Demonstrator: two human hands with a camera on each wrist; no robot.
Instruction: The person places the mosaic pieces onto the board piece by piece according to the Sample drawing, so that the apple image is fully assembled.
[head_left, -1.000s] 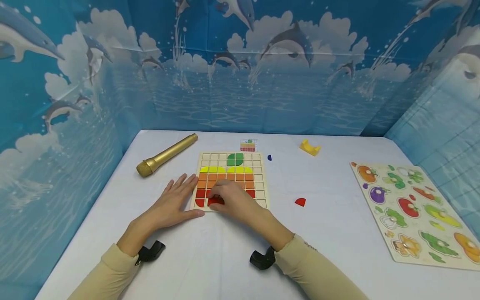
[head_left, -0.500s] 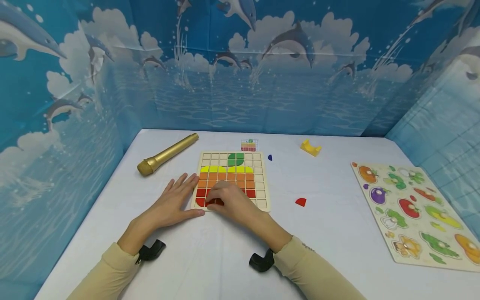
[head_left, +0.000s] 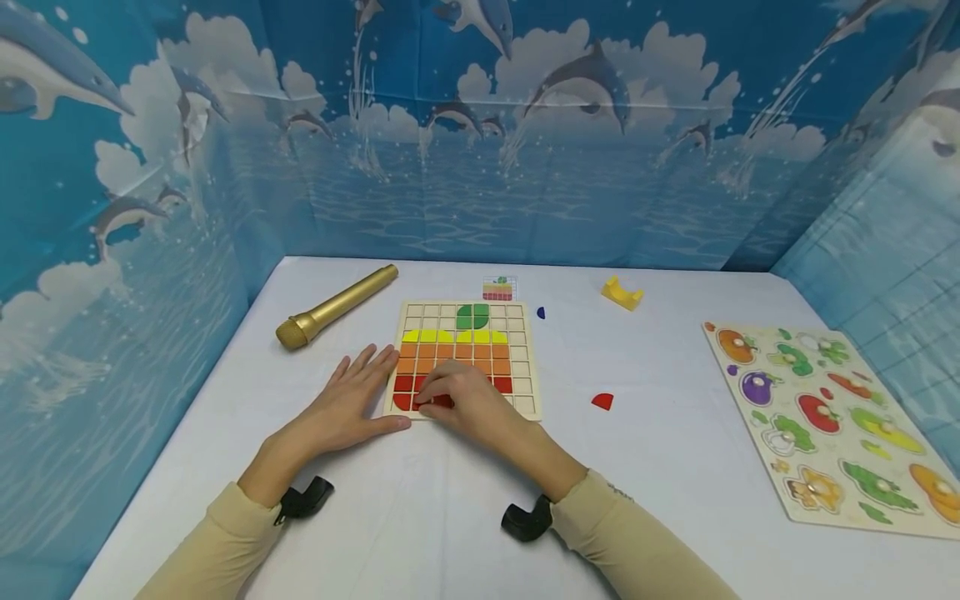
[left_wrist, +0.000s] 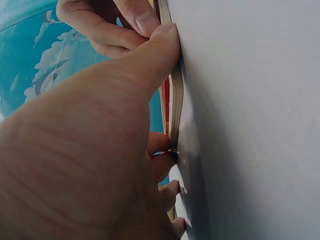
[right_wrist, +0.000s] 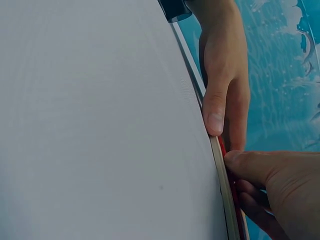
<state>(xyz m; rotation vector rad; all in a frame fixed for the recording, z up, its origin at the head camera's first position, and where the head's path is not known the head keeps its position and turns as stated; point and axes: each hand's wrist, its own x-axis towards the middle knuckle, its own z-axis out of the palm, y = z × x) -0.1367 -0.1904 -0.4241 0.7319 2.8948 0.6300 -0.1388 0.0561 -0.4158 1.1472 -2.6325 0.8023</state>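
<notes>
A square wooden grid board point(head_left: 519, 370) lies on the table, filled with green, yellow, orange and red pieces. My left hand point(head_left: 345, 403) lies flat with fingers spread along the board's left edge, its thumb at the near corner. Over the bottom rows, my right hand point(head_left: 474, 398) has its fingers curled down, thumb and forefinger pinching a red piece point(head_left: 442, 401) at the bottom row. That hand covers part of the red rows. In the right wrist view, the right thumb meets the red layer on the board's edge point(right_wrist: 222, 182).
A loose red quarter-round piece point(head_left: 603, 402) and a small blue piece point(head_left: 541, 313) lie right of the board. Behind it is a pattern card point(head_left: 499, 288). A gold microphone point(head_left: 336, 307), a yellow stand point(head_left: 622, 294) and a vegetable puzzle board point(head_left: 825, 425) surround it.
The right hand has made only slight shifts over the bottom red row. The left hand has stayed at the board's edge.
</notes>
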